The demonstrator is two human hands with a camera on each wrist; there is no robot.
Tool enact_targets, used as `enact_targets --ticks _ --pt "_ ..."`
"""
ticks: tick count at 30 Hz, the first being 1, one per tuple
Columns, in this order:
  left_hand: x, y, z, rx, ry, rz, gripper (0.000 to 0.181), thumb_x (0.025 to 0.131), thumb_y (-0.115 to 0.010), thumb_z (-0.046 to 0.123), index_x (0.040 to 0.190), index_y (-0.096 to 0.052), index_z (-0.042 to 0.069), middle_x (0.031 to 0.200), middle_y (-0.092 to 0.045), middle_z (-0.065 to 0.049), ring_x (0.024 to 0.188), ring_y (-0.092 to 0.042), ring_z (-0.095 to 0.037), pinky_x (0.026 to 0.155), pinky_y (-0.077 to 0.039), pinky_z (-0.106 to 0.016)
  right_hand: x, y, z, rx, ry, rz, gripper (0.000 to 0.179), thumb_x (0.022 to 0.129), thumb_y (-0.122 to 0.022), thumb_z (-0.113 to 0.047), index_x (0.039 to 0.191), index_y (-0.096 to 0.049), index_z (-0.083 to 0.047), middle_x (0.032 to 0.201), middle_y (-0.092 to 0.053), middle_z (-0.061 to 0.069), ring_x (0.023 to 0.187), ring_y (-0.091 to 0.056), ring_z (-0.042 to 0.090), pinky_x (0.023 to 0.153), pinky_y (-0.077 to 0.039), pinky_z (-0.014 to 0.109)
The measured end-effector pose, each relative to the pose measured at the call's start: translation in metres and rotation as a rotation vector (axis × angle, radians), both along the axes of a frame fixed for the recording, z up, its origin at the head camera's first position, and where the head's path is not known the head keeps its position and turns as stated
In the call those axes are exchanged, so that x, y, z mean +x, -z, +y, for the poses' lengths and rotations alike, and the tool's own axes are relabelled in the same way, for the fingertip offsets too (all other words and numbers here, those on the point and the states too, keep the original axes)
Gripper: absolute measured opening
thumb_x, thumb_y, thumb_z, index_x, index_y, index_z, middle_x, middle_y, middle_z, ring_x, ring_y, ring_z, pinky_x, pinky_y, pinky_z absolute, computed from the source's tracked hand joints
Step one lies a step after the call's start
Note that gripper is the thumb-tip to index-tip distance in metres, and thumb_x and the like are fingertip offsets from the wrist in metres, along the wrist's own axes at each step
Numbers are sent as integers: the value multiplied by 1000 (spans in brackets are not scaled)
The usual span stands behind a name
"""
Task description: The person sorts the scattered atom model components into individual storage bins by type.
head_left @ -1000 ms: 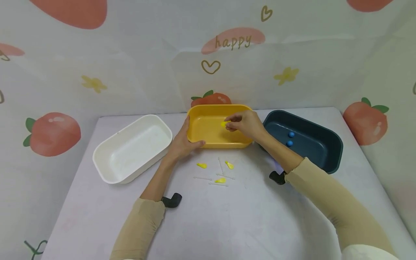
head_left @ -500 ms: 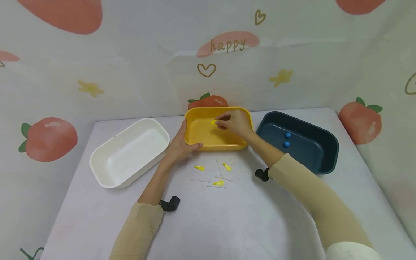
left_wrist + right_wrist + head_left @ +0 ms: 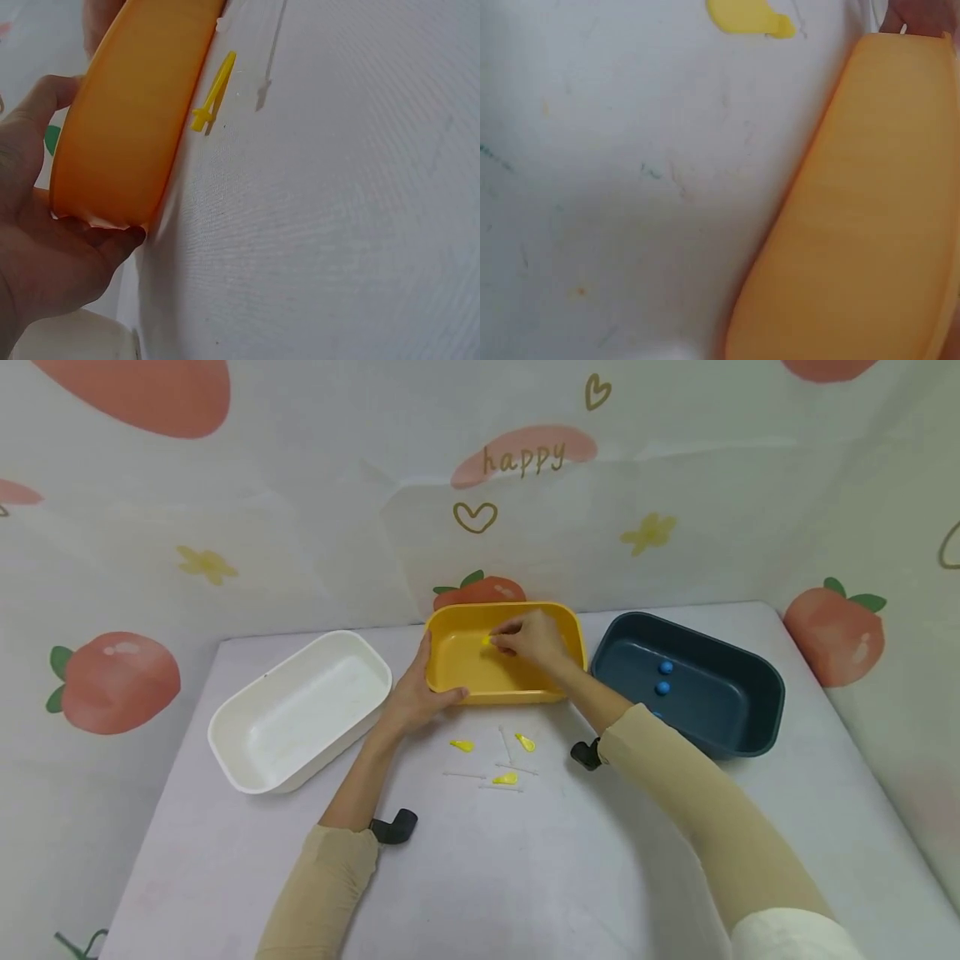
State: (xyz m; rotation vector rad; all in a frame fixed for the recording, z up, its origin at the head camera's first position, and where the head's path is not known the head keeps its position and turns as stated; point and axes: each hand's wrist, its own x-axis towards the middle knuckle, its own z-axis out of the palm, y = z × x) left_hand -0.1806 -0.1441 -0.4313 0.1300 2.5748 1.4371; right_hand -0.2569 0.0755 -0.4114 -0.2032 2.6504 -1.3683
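at the centre of the head frame, yellow tray (image 3: pixel 517 698): set between white tray (image 3: pixel 300 718) at left and dark tray (image 3: pixel 727 718) at right.
right hand (image 3: pixel 538 639): narrow, reaching into the yellow tray; thumb and fingertips pinching a small yellow piece (image 3: pixel 486 641).
held piece: upper centre, inside the tray's outline; touching the tray floor or just above, cannot tell.
left hand (image 3: pixel 415 693): holding the yellow tray's left end, thumb along the near wall, fingers at the end wall.
release: best done low, with the piece nearly on the tray floor; if dropped from higher, likely to bounce or slide on smooth plastic.
tray grip: worth having firm but gentle, enough to prevent sliding without tilting.
wrist: best lifted clear of the near wall on the way out.
loose yellow pieces (image 3: pixel 506 778): three, lower centre, among thin white sticks (image 3: pixel 465 774); light-looking, so probably easy to brush aside by accident.
blue balls (image 3: pixel 662 688): inside the dark tray; two plain to see, perhaps another partly hidden by right sleeve (image 3: pixel 697 818).
writing: "happy" (image 3: pixel 523 460) in looping script over a pink patch, upper centre, printed on the backdrop (image 3: pixel 337 560).
brands and labels: none readable on any tray.
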Motion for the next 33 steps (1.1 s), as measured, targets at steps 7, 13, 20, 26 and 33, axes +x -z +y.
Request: enact_targets --ticks 7,13,20,26,33 --pt "0 0 1 -5 3 -10 115 84 -78 33 160 8 26 165 -15 -5 142 -32 -25 119 -23 -43 -2 7 -3 67 21 -68 19 89 -76 -22 101 -80 -8 86 -74 5 72 -61 18 60 -46 20" --pt "-1 2 1 26 17 23 116 84 -78 28 159 10 26 165 -15 -5 139 -35 -24 118 -25 -42 -5 13 -4 67 26 -104 20 88 -76 -21 100 -80 -6 86 -74 6 68 -61 16 58 -46 18" --pt "-2 5 0 51 39 60 116 84 -79 24 160 9 28 164 -19 -5 134 -40 -25 116 -28 -41 -6 12 -3 61 4 -106 18 86 -79 -20 96 -80 -5 86 -74 8 65 -61 17 57 -47 18" --pt "-1 5 0 14 20 40 115 85 -78 28 159 10 29 165 -16 -4 140 -35 -24 118 -25 -41 -5 11 -3 93 -19 -111 17 88 -77 -18 99 -80 -5 84 -74 7 67 -62 16 58 -48 17" --pt "-1 3 1 -3 13 31 114 85 -78 28 160 9 27 164 -19 -5 138 -37 -25 118 -25 -41 -6 12 -2 94 -24 -133 17 88 -77 -18 99 -80 -6 82 -74 6 66 -61 16 57 -47 18"
